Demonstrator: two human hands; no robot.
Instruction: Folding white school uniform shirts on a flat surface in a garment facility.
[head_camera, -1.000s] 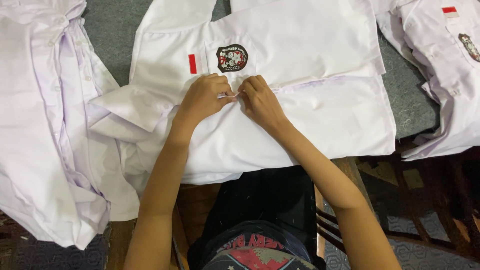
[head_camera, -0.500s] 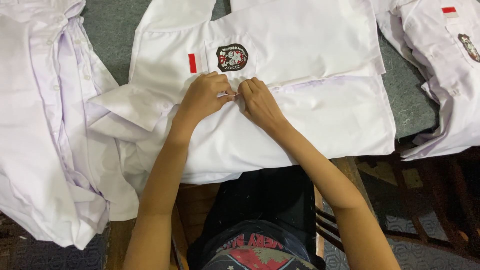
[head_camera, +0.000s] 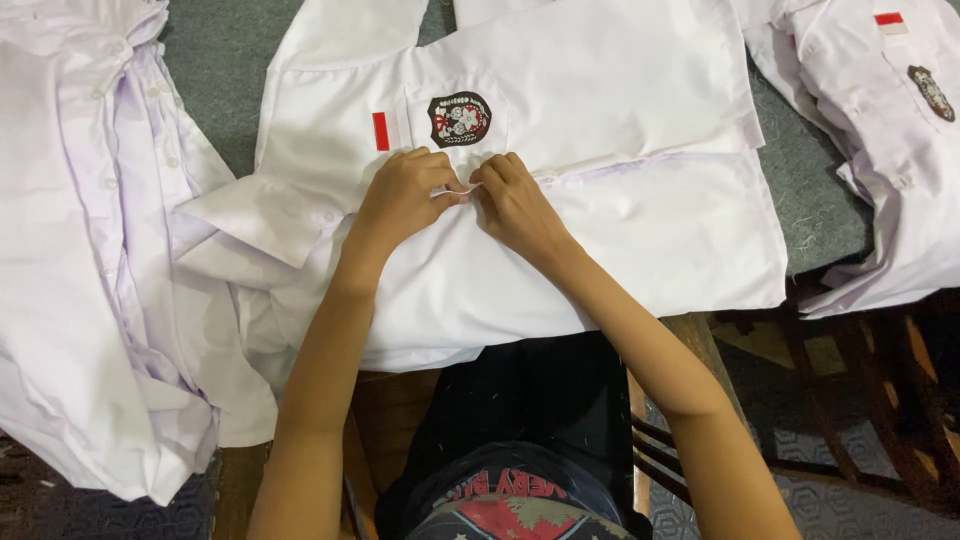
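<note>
Hands unmoved on grey table

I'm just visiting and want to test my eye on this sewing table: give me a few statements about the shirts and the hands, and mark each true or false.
1. Both hands pinch the front edge of the middle white shirt. True: the left hand and right hand meet there.
2. The shirt's chest pocket bears a dark round badge. True.
3. The small patch beside the badge is blue. False: it is red.
4. The right hand holds scissors. False: no tool shows in either hand.
5. More white shirts lie heaped on the left. True.
</note>
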